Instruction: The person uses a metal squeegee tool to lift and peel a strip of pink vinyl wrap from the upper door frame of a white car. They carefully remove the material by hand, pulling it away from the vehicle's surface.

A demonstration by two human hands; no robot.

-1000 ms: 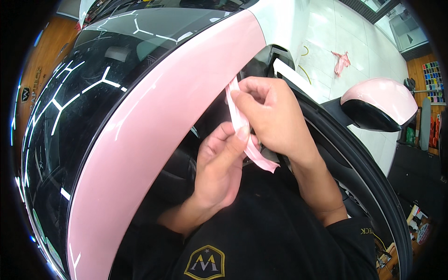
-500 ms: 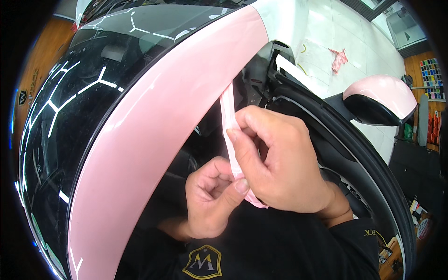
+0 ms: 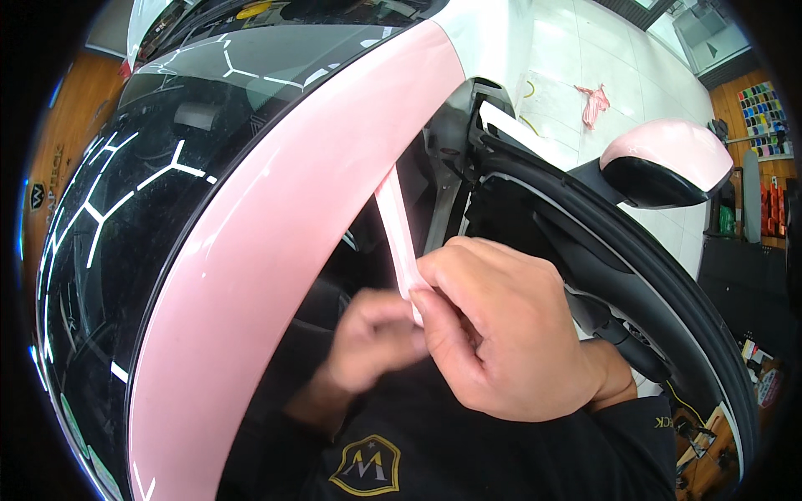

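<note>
Right hand has the pink strip pinched between thumb and curled forefinger, low on its length. Left hand is blurred, right beside the right hand at the strip's lower part; can't tell if its fingers are gripping the strip or loose, or if the two hands touch. Strip hangs off the lower edge of the pink pillar panel, over the door opening, and looks fairly straight down to the pinch. Panel sits between the dark glass and the open door; pink-capped mirror is off to the right, crumpled pink scrap on the pale floor. Reads to me as a peel along that edge. To do it well: keep the pull slow and even, at a low angle, in line with the edge rather than straight out. Watch the point where strip meets panel: that's likely where it tears or lifts what should stay down. Probably worth re-pinching nearer that point; a long free length stretches and steers badly. Keep the strip flat, no twist, and the loose end off the panel face.
</note>
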